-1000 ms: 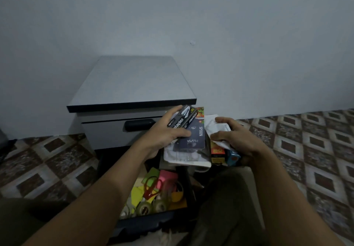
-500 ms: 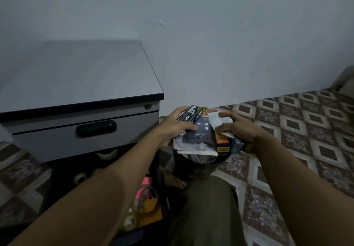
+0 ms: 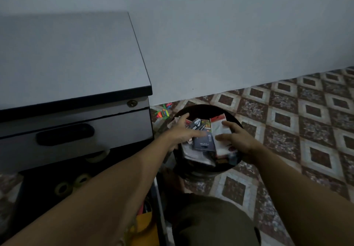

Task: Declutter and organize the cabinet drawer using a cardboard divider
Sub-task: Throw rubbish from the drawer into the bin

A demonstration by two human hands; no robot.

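Tiled floor (image 3: 283, 121), packets (image 3: 203, 144) lengthwise toward wall (image 3: 229, 35)

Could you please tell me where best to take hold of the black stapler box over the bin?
I'd pinch its two long edges from above: the stapler box lies face up atop the pile, its far end clear of the left hand.

A black stapler box (image 3: 197, 126), a flat dark-blue packet (image 3: 204, 144) and a white paper packet (image 3: 220, 130) lie bunched in the mouth of a round black bin (image 3: 203, 107), seemingly atop other wrappers (image 3: 188, 153). The dark cabinet drawer (image 3: 47, 184) stands open.
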